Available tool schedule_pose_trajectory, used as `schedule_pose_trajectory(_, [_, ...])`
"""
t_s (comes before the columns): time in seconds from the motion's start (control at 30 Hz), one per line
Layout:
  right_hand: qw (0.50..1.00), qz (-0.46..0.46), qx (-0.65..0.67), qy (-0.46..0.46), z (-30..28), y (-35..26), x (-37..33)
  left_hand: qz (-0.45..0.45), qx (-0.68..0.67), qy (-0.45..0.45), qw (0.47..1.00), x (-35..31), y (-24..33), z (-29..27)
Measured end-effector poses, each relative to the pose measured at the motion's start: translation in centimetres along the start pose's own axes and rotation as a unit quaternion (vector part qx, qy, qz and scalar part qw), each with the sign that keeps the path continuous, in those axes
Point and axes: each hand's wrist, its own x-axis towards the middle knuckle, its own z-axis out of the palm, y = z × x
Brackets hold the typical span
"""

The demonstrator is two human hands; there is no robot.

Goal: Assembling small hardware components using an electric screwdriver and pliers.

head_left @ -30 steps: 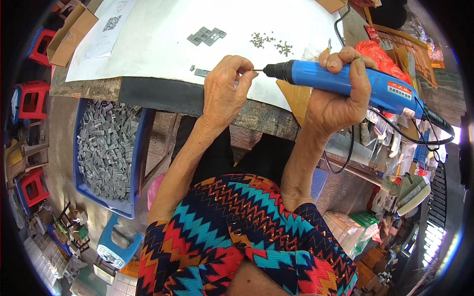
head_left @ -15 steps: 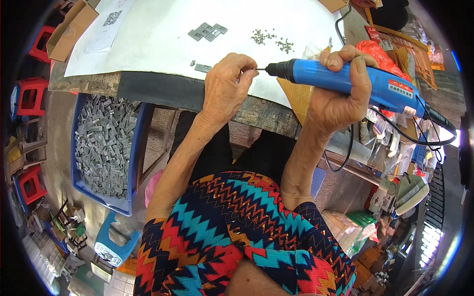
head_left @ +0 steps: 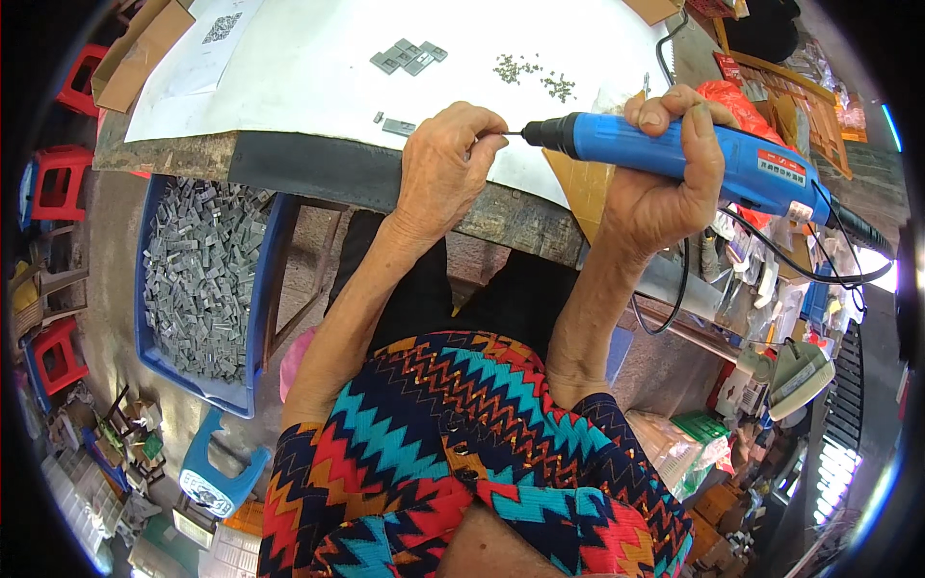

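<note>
My right hand (head_left: 670, 164) is wrapped round a blue electric screwdriver (head_left: 617, 141), held level with its thin bit pointing left. At the bit's tip, my left hand (head_left: 448, 159) has thumb and forefinger pinched together. Whatever sits in that pinch is too small and covered to make out. Just left of those fingers, a grey rectangular part (head_left: 398, 126) lies on the white sheet (head_left: 289, 87), with a tiny grey piece (head_left: 379, 117) beside it. Farther back are a cluster of flat grey parts (head_left: 409, 56) and small loose screws (head_left: 515, 67) in two scattered heaps.
Below the table's left side stands a blue bin (head_left: 252, 318) full of small grey parts. A cardboard box (head_left: 145, 58) is at the far left, near a printed paper (head_left: 207, 58). The screwdriver's black cable (head_left: 819, 277) loops down at the right. A blue stool (head_left: 217, 472) stands lower left.
Both hands and the screwdriver keep nearly the same pose. The view has shifted very slightly, and the table things appear a little to the right and higher.
</note>
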Motion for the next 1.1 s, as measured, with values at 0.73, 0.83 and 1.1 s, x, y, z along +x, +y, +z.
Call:
schedule_pose_trajectory(0.73, [0.999, -0.001, -0.042, -0.008, 0.1, -0.7, -0.2, 0.038, -0.009, -0.046, 0.998, 0.0, -0.1, -0.2])
schedule_pose_trajectory(0.83, [0.999, 0.001, -0.018, -0.029, -0.1, -0.9, -0.1, 0.036, -0.01, -0.057, 0.998, -0.3, 0.0, -0.5])
schedule_pose_trajectory(1.1, [0.999, -0.002, 0.017, -0.036, -1.7, -1.7, 0.2, 0.05, 0.052, 0.034, 0.997, 2.1, -2.0, -3.8])
